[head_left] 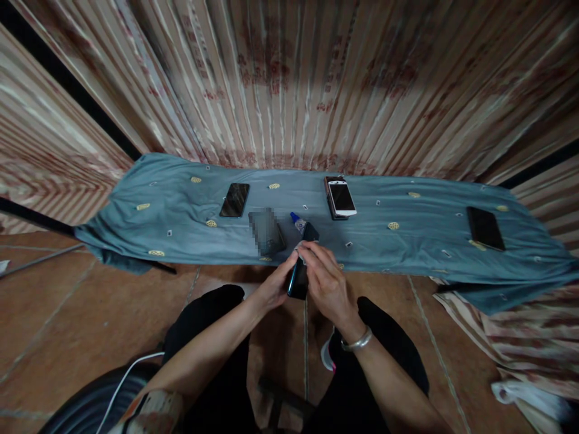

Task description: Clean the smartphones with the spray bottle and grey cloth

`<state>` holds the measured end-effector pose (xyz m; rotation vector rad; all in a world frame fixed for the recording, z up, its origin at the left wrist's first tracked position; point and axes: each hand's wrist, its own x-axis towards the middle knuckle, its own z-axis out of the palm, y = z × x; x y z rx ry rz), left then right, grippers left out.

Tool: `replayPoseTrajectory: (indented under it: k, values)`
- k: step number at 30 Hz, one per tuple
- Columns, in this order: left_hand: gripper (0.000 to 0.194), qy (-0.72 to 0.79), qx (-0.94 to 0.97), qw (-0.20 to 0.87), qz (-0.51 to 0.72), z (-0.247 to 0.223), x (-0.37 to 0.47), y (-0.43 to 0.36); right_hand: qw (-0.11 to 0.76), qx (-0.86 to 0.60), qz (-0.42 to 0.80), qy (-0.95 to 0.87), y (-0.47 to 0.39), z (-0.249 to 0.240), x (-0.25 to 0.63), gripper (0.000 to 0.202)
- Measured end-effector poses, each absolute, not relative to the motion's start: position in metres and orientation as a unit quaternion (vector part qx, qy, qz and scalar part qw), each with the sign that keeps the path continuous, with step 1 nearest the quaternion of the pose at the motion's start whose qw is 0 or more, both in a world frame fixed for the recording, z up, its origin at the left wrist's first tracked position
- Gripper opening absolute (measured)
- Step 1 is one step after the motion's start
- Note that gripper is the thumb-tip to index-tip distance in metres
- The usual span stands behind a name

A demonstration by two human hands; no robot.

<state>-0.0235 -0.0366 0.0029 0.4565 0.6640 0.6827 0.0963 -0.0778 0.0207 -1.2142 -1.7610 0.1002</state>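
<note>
A dark phone with a shiny blue edge (297, 283) is gripped in my left hand (277, 282), near the table's front edge. My right hand (326, 280) has its fingers closed at the phone's upper end, on a small pale, cloth-like piece (300, 253). Just beyond my fingers, a bottle with a blue tip (297, 222) lies on the blue-green cloth, beside a dark object (310, 232) partly hidden by my right hand. To the left of the bottle lies another dark phone (271, 241), partly blurred out.
On the cloth-covered table (181, 238) lie a black phone (234, 200) at left, a white phone (342, 199) on a dark item, and a dark device (485, 228) at far right. A striped curtain (289, 84) hangs behind. Black poles stand at both sides.
</note>
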Motion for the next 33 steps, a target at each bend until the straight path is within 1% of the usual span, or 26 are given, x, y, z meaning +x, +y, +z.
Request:
replayPoseTrajectory:
  k: [5,11,17,20,27,31,33]
  values:
    - [0.042,0.307,0.208,0.862,0.345,0.004,-0.025,-0.035,0.480,-0.504,0.070,-0.715,-0.080,0.019,0.092,0.046]
    - [0.050,0.316,0.242,0.845,0.357,0.000,-0.028,-0.032,0.484,-0.512,0.107,-0.701,-0.083,0.023,0.089,0.041]
    - [0.042,0.335,0.280,0.807,0.398,0.000,-0.028,-0.028,0.483,-0.523,0.133,-0.689,-0.085,0.026,0.089,0.037]
    - [0.041,0.341,0.274,0.798,0.415,-0.002,-0.028,-0.025,0.487,-0.517,0.143,-0.689,-0.085,0.025,0.088,0.038]
    - [0.047,0.365,0.221,0.833,0.353,0.003,-0.034,-0.014,0.489,-0.478,0.176,-0.708,-0.095,0.024,0.081,0.039]
    - [0.045,0.367,0.220,0.831,0.355,0.007,-0.039,-0.009,0.477,-0.460,0.185,-0.726,-0.101,0.022,0.080,0.040]
    - [0.049,0.358,0.220,0.840,0.343,0.007,-0.040,-0.009,0.474,-0.454,0.173,-0.735,-0.099,0.018,0.081,0.041]
